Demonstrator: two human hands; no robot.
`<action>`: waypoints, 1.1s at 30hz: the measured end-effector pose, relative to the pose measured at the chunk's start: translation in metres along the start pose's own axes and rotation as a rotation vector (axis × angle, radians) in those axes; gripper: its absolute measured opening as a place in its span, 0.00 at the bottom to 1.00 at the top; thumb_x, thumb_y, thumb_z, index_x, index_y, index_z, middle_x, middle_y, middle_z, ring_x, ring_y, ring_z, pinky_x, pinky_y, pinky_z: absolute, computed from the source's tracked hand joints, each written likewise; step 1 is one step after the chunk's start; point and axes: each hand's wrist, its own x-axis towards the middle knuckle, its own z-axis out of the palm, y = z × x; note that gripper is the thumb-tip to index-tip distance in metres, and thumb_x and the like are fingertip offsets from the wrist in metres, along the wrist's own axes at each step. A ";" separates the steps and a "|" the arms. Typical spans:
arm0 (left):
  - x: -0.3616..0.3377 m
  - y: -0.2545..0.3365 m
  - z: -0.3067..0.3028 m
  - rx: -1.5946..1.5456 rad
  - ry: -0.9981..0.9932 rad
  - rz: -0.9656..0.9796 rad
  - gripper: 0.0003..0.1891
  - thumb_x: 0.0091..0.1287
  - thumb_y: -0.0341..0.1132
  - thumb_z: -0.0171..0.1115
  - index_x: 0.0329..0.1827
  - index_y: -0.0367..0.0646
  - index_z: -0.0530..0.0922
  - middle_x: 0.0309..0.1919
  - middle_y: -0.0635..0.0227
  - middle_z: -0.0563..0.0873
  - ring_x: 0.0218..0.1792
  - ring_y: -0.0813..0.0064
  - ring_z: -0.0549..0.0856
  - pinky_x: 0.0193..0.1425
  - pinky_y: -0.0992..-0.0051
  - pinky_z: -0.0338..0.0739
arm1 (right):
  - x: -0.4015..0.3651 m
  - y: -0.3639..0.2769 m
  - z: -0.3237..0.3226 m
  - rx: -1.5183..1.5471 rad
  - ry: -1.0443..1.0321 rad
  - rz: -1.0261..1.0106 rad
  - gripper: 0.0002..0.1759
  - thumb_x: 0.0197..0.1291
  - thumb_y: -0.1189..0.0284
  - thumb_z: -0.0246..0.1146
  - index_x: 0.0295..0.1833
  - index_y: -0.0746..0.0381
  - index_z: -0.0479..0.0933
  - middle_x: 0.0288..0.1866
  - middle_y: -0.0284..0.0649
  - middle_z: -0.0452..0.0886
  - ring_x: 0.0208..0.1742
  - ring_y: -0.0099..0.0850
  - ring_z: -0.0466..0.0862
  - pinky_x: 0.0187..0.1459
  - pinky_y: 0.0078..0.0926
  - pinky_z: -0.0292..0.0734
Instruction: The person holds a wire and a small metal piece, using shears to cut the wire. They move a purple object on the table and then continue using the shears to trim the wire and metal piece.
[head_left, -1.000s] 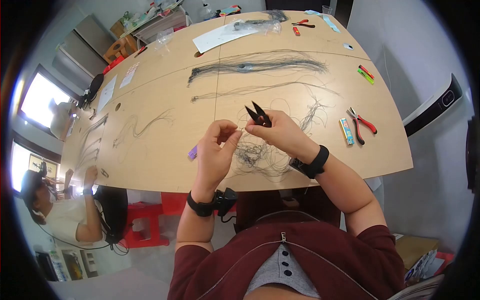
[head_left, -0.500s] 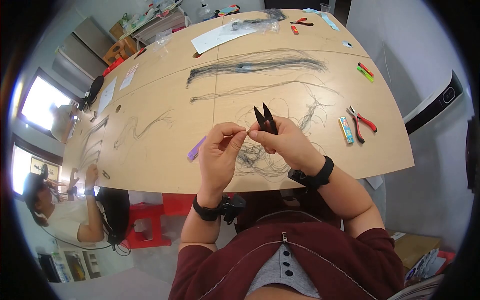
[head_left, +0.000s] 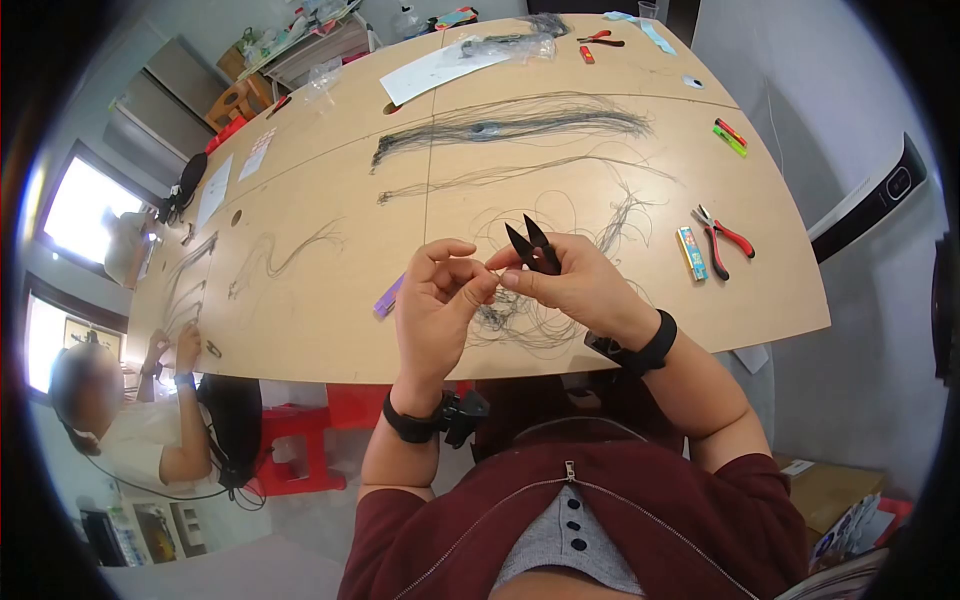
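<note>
Using the tangle of dark strands [head_left: 507,320] as landmark, lying on the desk [head_left: 320,340] close to its near edge. Far left of the tangle, got another person's hand [head_left: 188,347] up by the desk's left end, next to some laid-out strands [head_left: 195,253]. From there back to the tangle, a broad run of desk top plus a wavy strand bundle [head_left: 318,237], so decent elbow room on that side tbh. Just left of the tangle, a purple item [head_left: 388,298], partly tucked behind the left grip [head_left: 432,305]. Beyond the tangle, a thin bundle [head_left: 455,183], then a thick bundle [head_left: 500,129] further back. Right of the tangle, a blue-and-yellow packet [head_left: 690,253], then red-handled pliers [head_left: 738,241], then the desk's right edge a fair way past.

Now for the hands. Left grip over the tangle's left side, with curled fingers and a thumb stretched in to the right fingertips. Can't tell if pinching a strand, way too tiny to make out. Right grip [head_left: 575,280] above the tangle's right side, wrapped around black snips [head_left: 524,249] with blades spread in a narrow V, pointing toward the far side.
</note>
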 end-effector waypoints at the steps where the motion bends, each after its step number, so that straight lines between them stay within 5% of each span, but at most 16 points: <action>1: 0.001 0.000 -0.001 -0.019 -0.011 -0.031 0.15 0.59 0.24 0.61 0.48 0.37 0.69 0.29 0.65 0.81 0.30 0.80 0.79 0.36 0.83 0.74 | -0.001 0.000 0.000 0.001 -0.012 0.003 0.14 0.56 0.68 0.64 0.45 0.66 0.77 0.31 0.31 0.78 0.32 0.16 0.74 0.35 0.15 0.69; 10: 0.003 -0.003 -0.008 -0.128 -0.043 -0.111 0.16 0.57 0.23 0.63 0.47 0.39 0.68 0.27 0.65 0.80 0.28 0.80 0.78 0.34 0.82 0.74 | 0.001 0.012 -0.002 -0.011 -0.006 -0.020 0.10 0.59 0.68 0.60 0.36 0.65 0.75 0.25 0.27 0.73 0.28 0.16 0.70 0.32 0.16 0.66; 20: -0.001 -0.001 -0.002 -0.040 0.008 -0.010 0.14 0.57 0.22 0.62 0.44 0.40 0.69 0.26 0.66 0.80 0.27 0.80 0.77 0.33 0.82 0.73 | 0.000 0.016 -0.006 0.190 0.072 0.024 0.10 0.59 0.68 0.60 0.42 0.63 0.74 0.20 0.24 0.66 0.21 0.14 0.64 0.23 0.13 0.60; 33: -0.003 -0.007 -0.001 -0.068 -0.021 -0.151 0.11 0.58 0.25 0.64 0.43 0.35 0.76 0.34 0.67 0.82 0.34 0.83 0.78 0.40 0.84 0.73 | -0.001 0.019 0.006 0.107 0.073 -0.067 0.07 0.58 0.72 0.61 0.38 0.65 0.76 0.29 0.28 0.76 0.31 0.15 0.72 0.35 0.14 0.68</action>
